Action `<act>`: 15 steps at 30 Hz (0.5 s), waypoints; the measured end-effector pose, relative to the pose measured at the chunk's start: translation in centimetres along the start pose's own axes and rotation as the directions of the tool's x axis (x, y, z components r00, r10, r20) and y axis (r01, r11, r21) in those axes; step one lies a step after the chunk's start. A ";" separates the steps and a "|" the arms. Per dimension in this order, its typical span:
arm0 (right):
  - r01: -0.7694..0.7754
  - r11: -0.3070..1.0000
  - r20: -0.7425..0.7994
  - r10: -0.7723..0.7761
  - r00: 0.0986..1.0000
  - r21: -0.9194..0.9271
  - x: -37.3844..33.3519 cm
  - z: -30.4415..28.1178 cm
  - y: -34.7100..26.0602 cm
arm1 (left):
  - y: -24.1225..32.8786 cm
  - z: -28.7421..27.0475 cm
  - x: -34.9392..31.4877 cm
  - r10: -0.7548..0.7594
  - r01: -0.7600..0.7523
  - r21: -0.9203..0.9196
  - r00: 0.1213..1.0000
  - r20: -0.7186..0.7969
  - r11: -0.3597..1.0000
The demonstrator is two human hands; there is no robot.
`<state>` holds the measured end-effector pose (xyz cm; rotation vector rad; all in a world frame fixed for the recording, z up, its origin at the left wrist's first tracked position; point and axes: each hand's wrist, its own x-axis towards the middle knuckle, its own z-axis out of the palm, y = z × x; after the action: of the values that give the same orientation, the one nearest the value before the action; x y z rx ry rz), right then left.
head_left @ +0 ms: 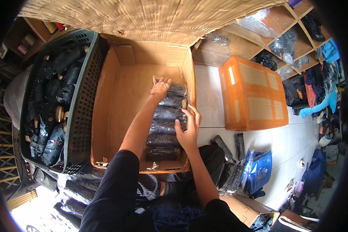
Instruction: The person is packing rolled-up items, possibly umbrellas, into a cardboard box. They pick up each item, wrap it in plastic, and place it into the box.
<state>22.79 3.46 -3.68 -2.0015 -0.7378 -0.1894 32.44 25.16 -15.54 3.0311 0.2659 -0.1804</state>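
Inside an open cardboard box (121, 92), several black folded umbrellas (167, 127) in clear plastic sleeves lie side by side in a row along the right wall. My left hand (161, 88) rests on the left end of the farthest wrapped umbrella (177, 89), fingers spread forward. Curved over the right ends of the middle umbrellas is my right hand (189, 125), its thumb and fingers apart beside the box wall. Neither hand is closed around anything. My right hand hides some of the umbrella ends.
Left of the box stands a dark green basket (81, 112) of black umbrellas with wooden handles. A taped carton (255, 94) sits on the tiled floor to the right. More wrapped umbrellas (230, 176) and a blue package (259, 170) lie nearby. Wooden shelves (274, 23) stand behind.
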 end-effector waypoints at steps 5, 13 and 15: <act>-0.018 1.000 -0.020 0.018 1.000 0.008 -0.1 -0.2 0.1 | -1.1 1.0 1.0 -0.045 0.075 -0.319 0.994 0.099 0.945; 0.008 0.992 -0.103 0.005 0.995 0.123 0.2 -0.2 0.4 | -2.6 2.6 -0.4 -0.249 0.235 -0.593 0.967 0.059 0.770; 0.021 0.991 -0.136 -0.003 0.991 0.132 -0.2 -0.9 1.2 | -2.6 1.8 -1.3 -0.322 0.263 -0.688 0.946 0.045 0.676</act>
<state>23.44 2.23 -4.19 -1.8384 -0.6589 -0.2741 30.49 27.29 -17.35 2.2285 0.6646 0.0261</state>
